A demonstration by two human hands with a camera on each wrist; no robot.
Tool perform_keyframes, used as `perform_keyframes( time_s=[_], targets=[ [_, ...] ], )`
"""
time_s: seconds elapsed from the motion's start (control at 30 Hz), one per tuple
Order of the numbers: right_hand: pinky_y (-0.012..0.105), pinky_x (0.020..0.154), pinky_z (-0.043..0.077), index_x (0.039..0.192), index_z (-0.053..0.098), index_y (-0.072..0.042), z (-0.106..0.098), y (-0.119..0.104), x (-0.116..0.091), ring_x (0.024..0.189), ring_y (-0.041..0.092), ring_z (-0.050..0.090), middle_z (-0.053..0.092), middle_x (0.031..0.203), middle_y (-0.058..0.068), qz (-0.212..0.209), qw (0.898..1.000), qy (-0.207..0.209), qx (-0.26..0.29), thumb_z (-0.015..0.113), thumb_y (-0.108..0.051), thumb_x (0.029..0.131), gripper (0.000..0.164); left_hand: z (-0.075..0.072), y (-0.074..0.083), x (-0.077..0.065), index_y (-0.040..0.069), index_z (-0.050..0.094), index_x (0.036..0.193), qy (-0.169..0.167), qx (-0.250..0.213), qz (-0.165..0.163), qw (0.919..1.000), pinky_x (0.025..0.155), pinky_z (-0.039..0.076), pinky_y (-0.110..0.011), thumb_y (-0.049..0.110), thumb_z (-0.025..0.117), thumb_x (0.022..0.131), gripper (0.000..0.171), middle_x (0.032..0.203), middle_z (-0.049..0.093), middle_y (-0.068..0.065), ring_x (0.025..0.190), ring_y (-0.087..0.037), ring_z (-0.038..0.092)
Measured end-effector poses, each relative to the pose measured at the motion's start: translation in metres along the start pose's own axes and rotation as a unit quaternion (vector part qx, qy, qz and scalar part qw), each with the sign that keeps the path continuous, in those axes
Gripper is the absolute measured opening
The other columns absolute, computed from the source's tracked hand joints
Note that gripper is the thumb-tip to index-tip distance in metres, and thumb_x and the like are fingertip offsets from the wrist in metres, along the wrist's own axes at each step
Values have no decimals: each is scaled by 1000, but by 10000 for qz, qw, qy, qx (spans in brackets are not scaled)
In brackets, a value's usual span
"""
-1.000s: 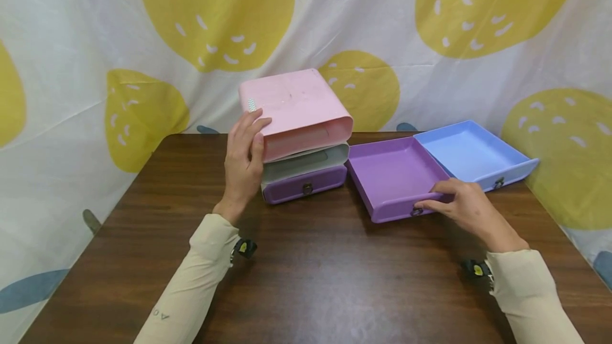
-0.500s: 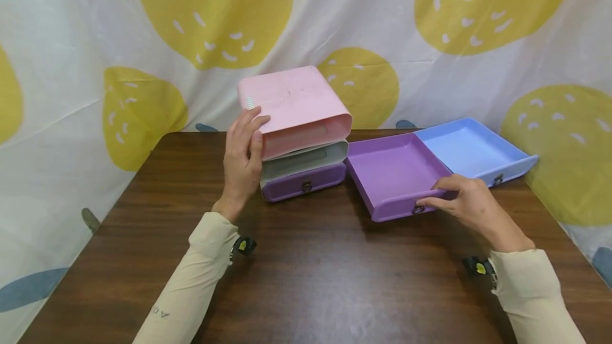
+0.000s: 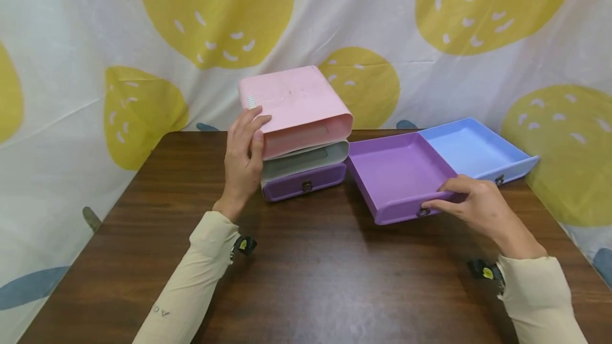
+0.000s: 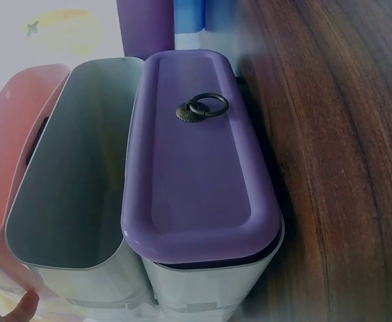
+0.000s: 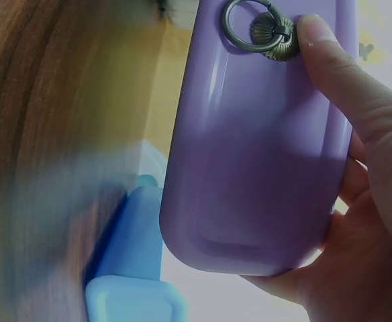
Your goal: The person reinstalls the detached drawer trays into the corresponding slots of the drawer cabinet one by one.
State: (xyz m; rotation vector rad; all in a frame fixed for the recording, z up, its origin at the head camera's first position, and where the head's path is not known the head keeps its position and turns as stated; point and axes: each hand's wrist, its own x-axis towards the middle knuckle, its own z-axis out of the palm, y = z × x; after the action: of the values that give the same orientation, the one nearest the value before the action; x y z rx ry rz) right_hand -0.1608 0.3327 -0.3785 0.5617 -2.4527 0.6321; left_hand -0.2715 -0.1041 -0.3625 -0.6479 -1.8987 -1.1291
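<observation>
My right hand point(image 3: 478, 208) pinches the front edge of a purple drawer point(image 3: 399, 171), thumb on the front panel point(image 5: 250, 161) beside its metal ring pull point(image 5: 260, 30). The front of this drawer appears raised off the table. My left hand point(image 3: 243, 158) rests against the left side of a pink drawer casing point(image 3: 296, 102), fingertips on its top. That casing tops a stack, with a hollow grey-green casing point(image 3: 317, 156) beneath it. At the bottom, another purple drawer point(image 4: 196, 174) sits inside its pale casing.
A light blue drawer point(image 3: 478, 147) lies at the back right, partly behind the purple one. The brown wooden table point(image 3: 334, 275) carries everything, and a fruit-patterned curtain point(image 3: 205, 100) hangs behind its back edge.
My right hand has shifted slightly right and toward me, drawing the purple drawer with it. The left hand and the stack stay in place.
</observation>
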Motion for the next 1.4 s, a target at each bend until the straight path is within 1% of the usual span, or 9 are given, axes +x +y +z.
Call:
perform_keyframes(
  time_s=[0.17,0.47,0.73,0.87,1.03,1.13,1.23,1.3,1.4],
  targets=[
    [7,66,43,73,73,-32,-5,-3,-1,67,-9,51,65,69,-16,-20,9999,110,79,98,-10,59,36,1,0,0,16,69,134,1,13,-6,10000,129,30,-43,31,44,111,37,152,59,-4,153,-29,41],
    [6,66,45,72,72,-32,-15,-9,-6,68,-16,52,67,71,-16,-185,9994,286,48,98,-9,54,40,1,-1,0,16,68,135,0,57,-13,10000,129,30,-41,20,47,109,34,153,59,-4,153,-28,41],
    [9,64,44,73,72,-32,-19,-12,-11,67,-12,51,63,71,-16,-292,9989,345,117,97,-10,54,39,0,0,-1,15,69,133,18,32,35,10000,129,30,-42,26,46,110,35,152,60,-5,152,-30,41],
    [7,64,44,73,72,-31,-19,-12,-13,68,-13,50,63,70,-15,-426,9979,425,218,97,-11,54,38,-1,0,-1,15,68,134,-1,90,19,10000,129,30,-42,25,46,110,35,153,59,-4,152,-31,41],
    [5,65,45,73,72,-30,-21,-13,-17,69,-14,52,65,71,-16,-501,9971,471,327,98,-20,59,31,-1,-1,-2,16,68,135,-29,76,-51,10000,130,29,-43,21,48,109,33,153,59,-4,153,-31,41],
    [6,64,46,72,71,-30,-23,-17,-19,68,-14,53,65,71,-16,-488,9972,457,327,98,-16,57,34,-1,-1,-2,16,68,135,-40,73,-77,9999,130,29,-43,21,47,109,34,154,58,-3,153,-31,40],
    [6,63,47,73,71,-33,-24,-24,-19,67,-15,54,64,72,-20,-390,9980,380,328,98,-6,54,43,-2,0,-1,16,68,135,-45,96,-54,9999,129,29,-43,24,46,110,34,154,58,-4,153,-31,40],
    [6,63,48,74,71,-33,-23,-29,-19,66,-15,55,64,72,-21,-401,9979,341,377,98,-3,52,47,-1,1,-2,15,68,134,-29,75,-45,10000,129,29,-43,27,45,110,35,153,59,-4,153,-32,41],
    [7,64,48,75,73,-29,-17,-31,-18,67,-10,56,66,73,-18,-685,9945,452,655,99,-18,61,32,-1,0,-2,15,68,134,-1,56,-41,10000,129,30,-43,27,46,110,35,153,59,-4,152,-30,41]
  ],
)
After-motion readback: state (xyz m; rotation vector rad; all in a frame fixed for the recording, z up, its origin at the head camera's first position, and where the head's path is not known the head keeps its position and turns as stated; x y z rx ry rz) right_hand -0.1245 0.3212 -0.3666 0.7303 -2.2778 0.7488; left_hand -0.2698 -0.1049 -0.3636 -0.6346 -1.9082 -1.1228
